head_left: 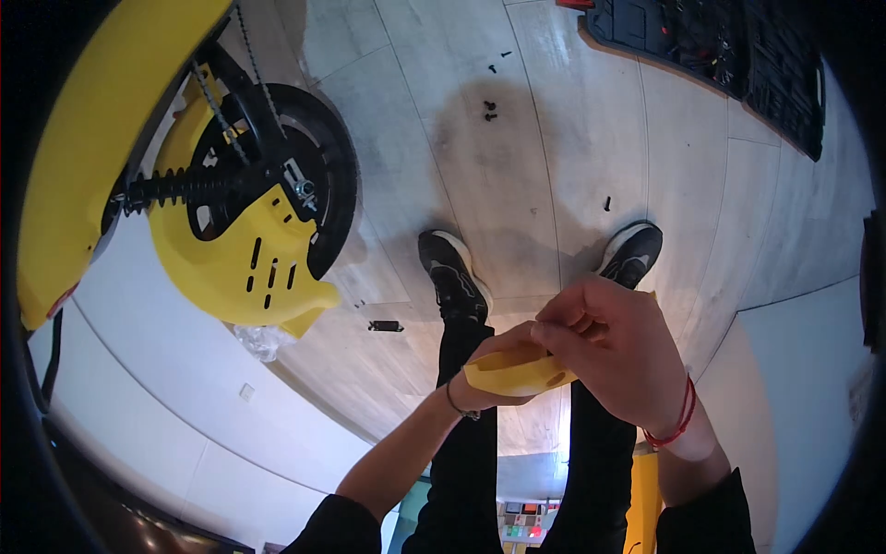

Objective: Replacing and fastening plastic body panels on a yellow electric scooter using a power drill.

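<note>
Low in the middle, my left hand (489, 392) grips a curved yellow plastic part (512, 377) from beneath. My right hand (618, 355) is closed above and against it, thumb and fingers pinched at its upper edge; whatever small thing they may hold is hidden. A small dark hole shows in the part near my right fingers. To my left stands a yellow wheeled machine (83, 148) with a black tire (337, 180), chains, a coil spring (185, 189) and a slotted yellow guard (226, 272).
Several black screws (490, 116) lie on the wood floor, with another (607, 203) near my right shoe (632, 249). An open dark tool case (683, 51) is at upper right. A small black piece (386, 326) and clear plastic wrap (258, 342) lie left of my left shoe (448, 272).
</note>
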The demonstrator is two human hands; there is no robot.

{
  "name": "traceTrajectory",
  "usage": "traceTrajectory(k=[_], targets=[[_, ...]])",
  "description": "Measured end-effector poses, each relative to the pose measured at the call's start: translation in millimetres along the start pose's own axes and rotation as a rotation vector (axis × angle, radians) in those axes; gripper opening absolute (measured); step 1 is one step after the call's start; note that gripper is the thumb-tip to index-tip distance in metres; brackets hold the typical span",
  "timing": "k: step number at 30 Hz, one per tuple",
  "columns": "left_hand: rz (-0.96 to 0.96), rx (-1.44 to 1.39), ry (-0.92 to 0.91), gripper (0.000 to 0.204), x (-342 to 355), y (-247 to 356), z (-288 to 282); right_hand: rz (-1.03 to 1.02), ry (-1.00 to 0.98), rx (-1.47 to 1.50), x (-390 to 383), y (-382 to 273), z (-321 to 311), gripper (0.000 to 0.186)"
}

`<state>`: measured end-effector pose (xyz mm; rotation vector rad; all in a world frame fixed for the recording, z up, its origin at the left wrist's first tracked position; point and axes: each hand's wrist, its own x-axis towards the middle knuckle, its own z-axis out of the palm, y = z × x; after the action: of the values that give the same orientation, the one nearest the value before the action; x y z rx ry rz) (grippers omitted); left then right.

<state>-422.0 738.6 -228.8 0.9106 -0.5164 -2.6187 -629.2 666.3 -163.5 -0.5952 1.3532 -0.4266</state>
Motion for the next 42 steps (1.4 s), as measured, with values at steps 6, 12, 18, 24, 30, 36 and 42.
traceTrajectory(k=[6, 12, 18, 24, 30, 36, 42], targets=[[0.019, -0.153, 0.115, 0.058, -16, -24, 2, 0.032, -0.048, -0.142, 22, -3, 3, 0.013], [0.012, -0.375, 0.279, 0.052, -24, -41, 9, 0.033, -0.366, -0.266, 57, 6, -12, 0.022], [0.007, -0.275, 0.266, 0.05, -33, -43, -2, 0.14, -0.541, -0.162, 63, 3, -22, 0.024], [-0.044, -0.096, 0.336, 0.04, -30, -12, -9, 0.111, -0.666, 0.022, 61, 5, -15, 0.026], [0.08, -0.049, 0.291, 0.033, -36, -5, -11, 0.088, -0.662, 0.099, 64, 1, -13, 0.029], [0.207, 0.105, 0.177, 0.019, -30, 19, -2, -0.26, -0.323, -0.205, 57, 27, -45, 0.025], [0.241, 0.033, 0.292, 0.024, -49, 50, 28, 0.062, -0.096, 0.053, 9, 86, -88, 0.024]])
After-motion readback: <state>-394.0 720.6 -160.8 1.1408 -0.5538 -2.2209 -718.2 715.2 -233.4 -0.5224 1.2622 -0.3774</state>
